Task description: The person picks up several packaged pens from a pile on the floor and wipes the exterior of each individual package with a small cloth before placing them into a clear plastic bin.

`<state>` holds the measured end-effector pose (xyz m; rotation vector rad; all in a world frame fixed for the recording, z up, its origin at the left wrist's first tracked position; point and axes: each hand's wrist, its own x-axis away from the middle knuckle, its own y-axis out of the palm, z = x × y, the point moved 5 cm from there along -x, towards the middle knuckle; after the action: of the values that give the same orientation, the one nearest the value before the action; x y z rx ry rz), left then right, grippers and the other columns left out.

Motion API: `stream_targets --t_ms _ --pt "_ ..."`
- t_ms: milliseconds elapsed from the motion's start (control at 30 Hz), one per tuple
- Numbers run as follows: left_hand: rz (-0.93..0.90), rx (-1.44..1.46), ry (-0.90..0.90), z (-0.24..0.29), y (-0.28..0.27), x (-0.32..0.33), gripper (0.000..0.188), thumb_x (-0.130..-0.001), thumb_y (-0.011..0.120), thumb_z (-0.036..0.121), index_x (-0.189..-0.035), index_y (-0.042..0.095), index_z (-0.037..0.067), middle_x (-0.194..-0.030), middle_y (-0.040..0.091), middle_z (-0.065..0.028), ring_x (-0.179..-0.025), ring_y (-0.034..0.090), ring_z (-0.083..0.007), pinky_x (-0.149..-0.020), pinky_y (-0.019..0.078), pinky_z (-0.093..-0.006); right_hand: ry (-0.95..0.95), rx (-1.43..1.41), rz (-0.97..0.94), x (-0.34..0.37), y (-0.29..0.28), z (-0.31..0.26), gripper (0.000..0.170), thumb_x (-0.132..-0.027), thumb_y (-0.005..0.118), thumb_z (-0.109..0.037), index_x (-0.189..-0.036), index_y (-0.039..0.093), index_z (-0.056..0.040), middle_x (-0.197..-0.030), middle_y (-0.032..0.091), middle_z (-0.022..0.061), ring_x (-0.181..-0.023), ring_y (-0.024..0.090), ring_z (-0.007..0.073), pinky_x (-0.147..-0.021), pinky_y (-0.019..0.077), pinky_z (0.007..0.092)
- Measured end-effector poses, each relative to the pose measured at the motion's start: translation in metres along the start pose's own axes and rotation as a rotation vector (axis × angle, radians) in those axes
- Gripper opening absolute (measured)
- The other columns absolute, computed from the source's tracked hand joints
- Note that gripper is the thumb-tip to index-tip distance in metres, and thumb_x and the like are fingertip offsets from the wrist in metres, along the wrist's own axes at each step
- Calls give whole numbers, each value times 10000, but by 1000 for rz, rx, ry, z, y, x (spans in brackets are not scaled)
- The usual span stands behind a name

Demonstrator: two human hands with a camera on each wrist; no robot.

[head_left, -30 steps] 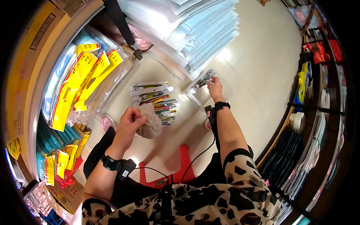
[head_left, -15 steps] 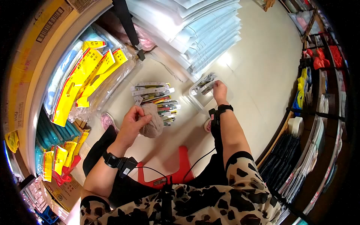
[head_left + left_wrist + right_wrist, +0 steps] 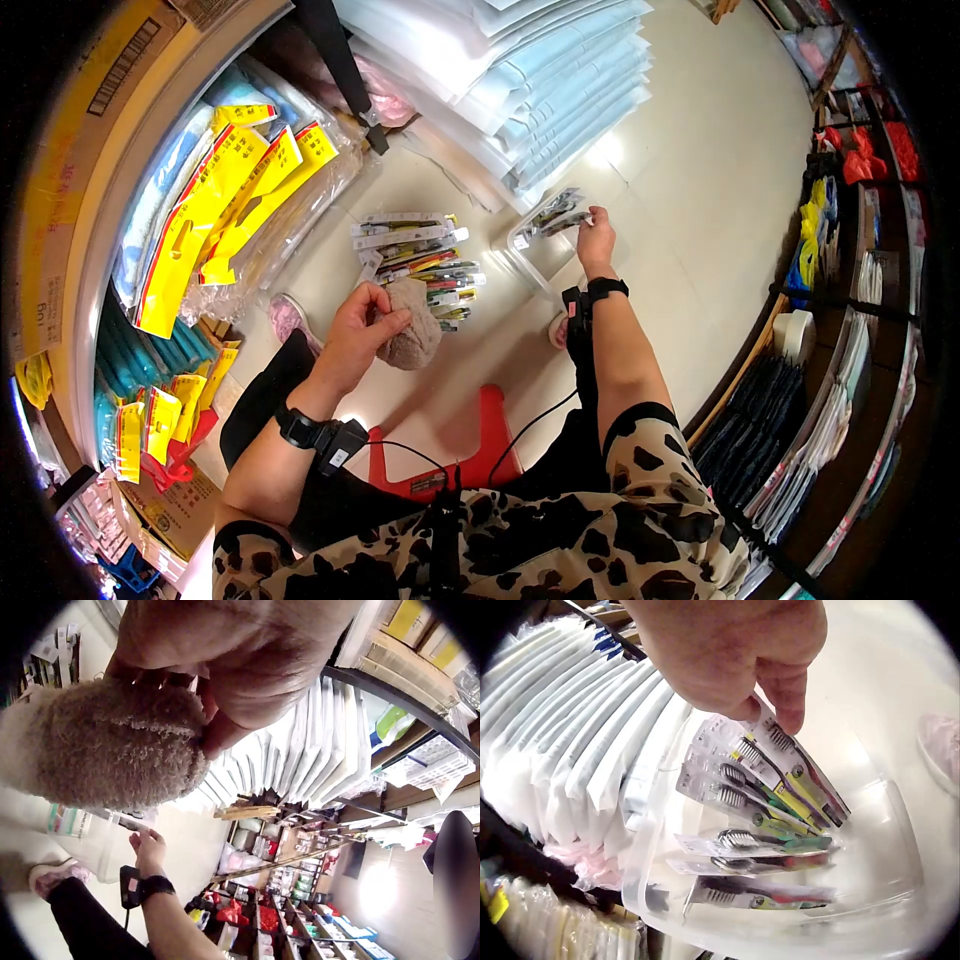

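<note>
My left hand [image 3: 357, 335] pinches a fuzzy beige-grey cloth [image 3: 413, 343] between thumb and fingers, above the floor. That cloth fills much of the left wrist view. With thumb and fingertips my right hand [image 3: 735, 656] pinches the upper end of a packaged toothbrush [image 3: 810, 766]. The pack leans out over a clear plastic box [image 3: 900, 862]. Several more packaged toothbrushes [image 3: 757, 896] lie fanned out in the box, bristle ends towards the stacked white packs. To the left of the box, a row of packaged toothbrushes [image 3: 400, 240] lies on the floor.
A tall stack of white and pale blue packs [image 3: 560, 110] stands just beyond the box. Yellow-labelled bagged goods [image 3: 205, 205] fill the left shelf. A red stool [image 3: 490, 440] is below me, and shelves of goods [image 3: 800, 400] run along the right.
My right hand has drawn back slightly to the right across the box, with a toothbrush pack between its fingers. The left hand and cloth have shifted slightly right in view.
</note>
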<state>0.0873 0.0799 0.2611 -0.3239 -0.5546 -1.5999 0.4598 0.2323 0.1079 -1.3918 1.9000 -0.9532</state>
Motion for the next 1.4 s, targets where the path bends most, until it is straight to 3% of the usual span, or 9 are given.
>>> stream_targets --t_ms 267,433,600,667,767,867,1033,1233,1400 --pt "13 -48 14 4 0 4 236 -805 661 181 -795 435 114 -717 425 56 -657 394 -35 -544 325 -191 -64 49 91 11 -22 -11 317 -785 586 -50 -1088 494 -34 -830 629 190 -749 624 290 -680 480 381" --pt "-15 -82 69 -1 -3 2 224 -805 659 186 -787 450 106 -711 446 46 -640 401 -35 -505 325 -199 286 -739 -480 24 -42 -103 319 -876 560 -214 -1107 474 -12 -982 596 84 -848 598 177 -772 498 322" --pt "-133 227 -26 -1 11 9 195 -815 653 186 -858 480 107 -766 494 27 -680 461 -52 -516 372 -207 -21 -768 -1153 158 -75 -242 590 -850 601 -291 -1315 366 -15 -1264 473 120 -1164 451 202 -977 350 321" --pt "-233 319 -53 -3 22 16 187 -836 633 193 -932 488 124 -850 502 28 -724 497 -66 -575 427 -225 -120 -749 -1089 193 -70 -244 544 -845 607 -249 -1291 404 -13 -1213 515 108 -1099 500 187 -933 390 307" --pt "-285 367 -97 -3 23 19 240 -854 612 208 -1043 481 139 -959 507 13 -782 535 -107 -648 492 -273 299 -880 -1056 200 -69 -222 469 -837 609 -199 -1240 459 -11 -1121 570 92 -1029 544 179 -882 431 306" --pt "-140 225 -134 -36 -13 -1 334 -865 590 218 -1144 444 105 -1029 511 -45 -833 558 -167 -720 526 -326 330 -981 -914 186 -87 -213 390 -835 607 -174 -1179 508 -19 -1029 606 69 -946 584 161 -806 476 305" --pt "156 -201 -410 -116 -94 -4 366 -856 592 211 -1147 432 56 -1021 517 -80 -824 554 -170 -691 519 -306 384 -1242 -774 162 -84 -196 420 -780 533 -107 -1141 441 88 -970 575 245 -841 614 402 -703 527 490" --pt "199 -323 -227 -271 -173 -66 463 -738 691 221 -1117 482 57 -879 563 -114 -777 590 -219 -621 512 -352 356 -1101 -731 155 -81 -188 418 -776 524 -97 -1160 446 51 -1011 576 210 -870 613 368 -717 518 491" --pt "484 -745 -222 -259 -143 -89 519 -729 669 158 -1190 455 52 -1004 562 -176 -947 543 -376 -859 439 -425 472 -1092 -718 153 -78 -198 490 -741 565 -27 -1217 456 11 -1081 557 84 -986 537 191 -865 421 325"
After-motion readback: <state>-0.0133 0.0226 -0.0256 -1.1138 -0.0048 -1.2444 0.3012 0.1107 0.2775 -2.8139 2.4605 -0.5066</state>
